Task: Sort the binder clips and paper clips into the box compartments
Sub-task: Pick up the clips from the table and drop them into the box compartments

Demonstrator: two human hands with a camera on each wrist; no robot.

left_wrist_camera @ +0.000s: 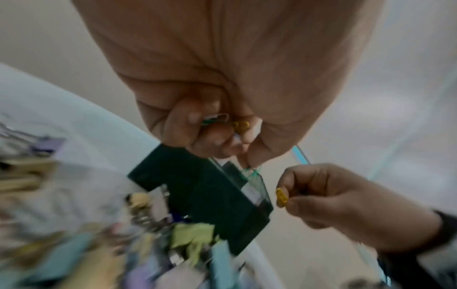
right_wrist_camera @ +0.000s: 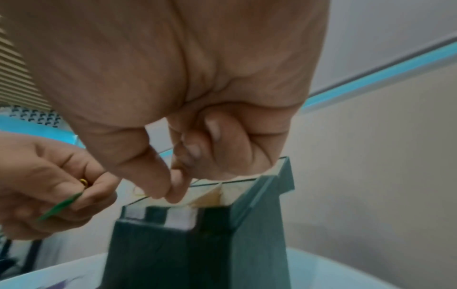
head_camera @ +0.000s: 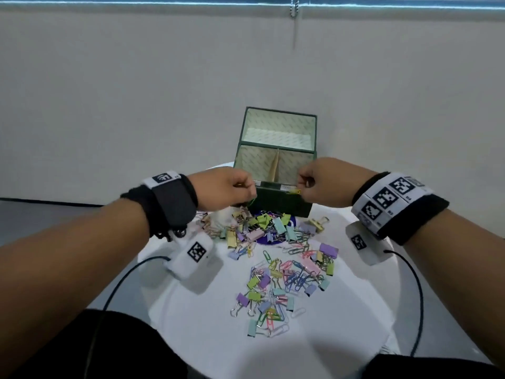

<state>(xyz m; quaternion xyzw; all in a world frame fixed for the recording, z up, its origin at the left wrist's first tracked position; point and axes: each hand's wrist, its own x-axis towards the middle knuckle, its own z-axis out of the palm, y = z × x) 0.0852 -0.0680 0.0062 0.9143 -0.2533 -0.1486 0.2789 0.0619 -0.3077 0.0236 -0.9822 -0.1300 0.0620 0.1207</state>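
head view: left hand (head_camera: 231, 187) is curled, thumb and forefinger pinching a green paper clip (head_camera: 252, 201) that hangs just below the fingertips; the left wrist view shows more paper clips (left_wrist_camera: 222, 121), one yellow and one pale, tucked in the folded fingers behind the pinch. judgement: a small stock is carried in the palm so clips can be fed out one at a time. right hand (head_camera: 325, 184), across from the left, is likewise curled and pinches a yellow paper clip (head_camera: 294, 191) between thumb and forefinger, level with the near rim of the box (head_camera: 281, 205).

both hands sit at the near edge of the box, one at either front corner, with the box between them. judgement: this places each clip directly over a front compartment for release; neither clip is yet let go.

beyond the fingertips, the dark green box has two front compartments parted by a tan divider (head_camera: 276, 166) and a larger rear compartment (head_camera: 278, 132). the rear one shows only its patterned lining; front floors are hidden by the near wall, contents cannot be told.

nearer the wrists, beneath and behind both hands, mixed pastel binder clips (head_camera: 254, 283) and paper clips lie heaped on the white round table (head_camera: 355, 324). judgement: sorting is at an early stage.
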